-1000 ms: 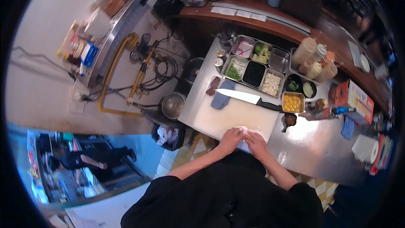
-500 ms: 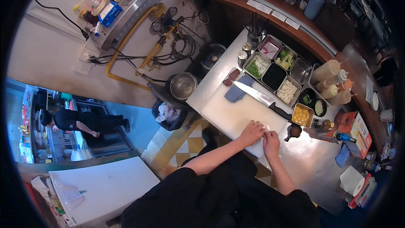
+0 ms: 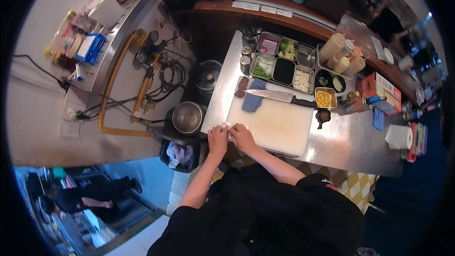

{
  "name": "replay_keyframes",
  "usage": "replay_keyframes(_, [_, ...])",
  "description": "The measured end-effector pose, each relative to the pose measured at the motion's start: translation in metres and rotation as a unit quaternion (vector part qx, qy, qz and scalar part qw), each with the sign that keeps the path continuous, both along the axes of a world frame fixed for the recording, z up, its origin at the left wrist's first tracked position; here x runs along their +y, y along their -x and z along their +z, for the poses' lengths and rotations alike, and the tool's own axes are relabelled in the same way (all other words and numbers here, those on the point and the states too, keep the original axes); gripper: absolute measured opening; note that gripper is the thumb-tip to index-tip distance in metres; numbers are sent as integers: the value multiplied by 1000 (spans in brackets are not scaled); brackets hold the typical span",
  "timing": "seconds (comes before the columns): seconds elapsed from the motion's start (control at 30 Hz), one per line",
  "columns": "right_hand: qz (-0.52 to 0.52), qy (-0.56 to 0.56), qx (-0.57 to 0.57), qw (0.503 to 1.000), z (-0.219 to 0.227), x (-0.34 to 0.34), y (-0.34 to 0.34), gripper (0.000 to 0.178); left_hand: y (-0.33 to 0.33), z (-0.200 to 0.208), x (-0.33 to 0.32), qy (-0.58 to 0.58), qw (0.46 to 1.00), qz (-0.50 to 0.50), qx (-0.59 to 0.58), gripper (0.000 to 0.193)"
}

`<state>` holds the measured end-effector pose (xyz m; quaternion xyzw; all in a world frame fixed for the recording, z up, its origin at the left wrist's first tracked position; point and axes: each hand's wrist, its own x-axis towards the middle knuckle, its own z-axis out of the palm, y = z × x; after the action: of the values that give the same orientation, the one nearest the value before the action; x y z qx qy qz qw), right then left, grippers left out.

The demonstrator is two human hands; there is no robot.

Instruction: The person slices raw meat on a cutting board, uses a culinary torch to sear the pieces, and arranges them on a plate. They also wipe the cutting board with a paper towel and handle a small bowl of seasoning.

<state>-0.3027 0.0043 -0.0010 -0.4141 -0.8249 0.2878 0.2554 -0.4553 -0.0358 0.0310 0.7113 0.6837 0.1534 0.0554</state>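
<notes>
A small crumpled white piece, paper or thin cloth (image 3: 229,125), is pinched between my two hands over the near left corner of the white cutting board (image 3: 279,130). My left hand (image 3: 218,141) is closed on its left side, while my right hand (image 3: 242,138) grips it from the right; most of it is hidden by my fingers. Across the far part of the board lies a large knife (image 3: 272,96), its black handle to the right. The blade's tip rests over a folded blue cloth (image 3: 254,95). Left of the cloth are dark red meat pieces (image 3: 241,86).
Behind the board stand metal pans of chopped food (image 3: 285,71), a pan of yolks (image 3: 325,97) and squeeze bottles (image 3: 342,56). A steel bowl (image 3: 187,117) and a lined bin (image 3: 179,155) are left of the counter. Another person (image 3: 76,200) stands far left.
My hands have shifted from the board's near right end to its near left corner, keeping the white piece. The whole view has turned; knife and cloth stay put on the board.
</notes>
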Motion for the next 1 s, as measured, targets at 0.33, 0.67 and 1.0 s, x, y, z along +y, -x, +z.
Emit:
replay_keyframes(0.33, [-135, -77, -48, 987, 11, -12, -103, 39, -96, -12, 29, -22, 988, -149, -29, 23])
replay_keyframes(0.67, [-379, -82, -85, 918, 7, 25, -248, 41, -282, -19, 120, -42, 955, -291, -19, 26])
replay_keyframes(1.0, [-300, 90, -46, 949, 21, -24, -209, 47, -223, -8, 79, -24, 950, -307, -51, 32])
